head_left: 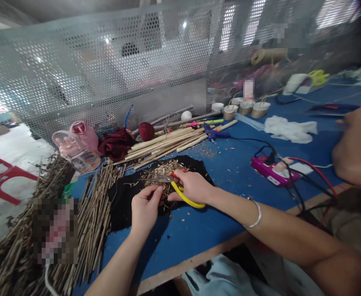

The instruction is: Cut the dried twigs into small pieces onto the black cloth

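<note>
Right arm (279, 226) is slanting across, right hand (194, 185) is clasping scissors (168, 179); left hand (146, 205) is pinching closed, contents unclear.

A craft workshop, no mistaking it! Scissors (169, 179) hung over chopped plant bits (168, 166) mid-tabletop (195, 226), peeled sticks (164, 144) and a glue gun (214, 133) lay toward its back, a power strip (272, 170) sat on its right, perforated metal screening (106, 74) rose behind it.

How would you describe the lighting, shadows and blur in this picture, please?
Head view: bright glare at the left edge and through the mesh at upper right; head view: soft shadow on the table beside the left hand; head view: scissors fairly clear, the co-worker's hand at right blurred.
</note>
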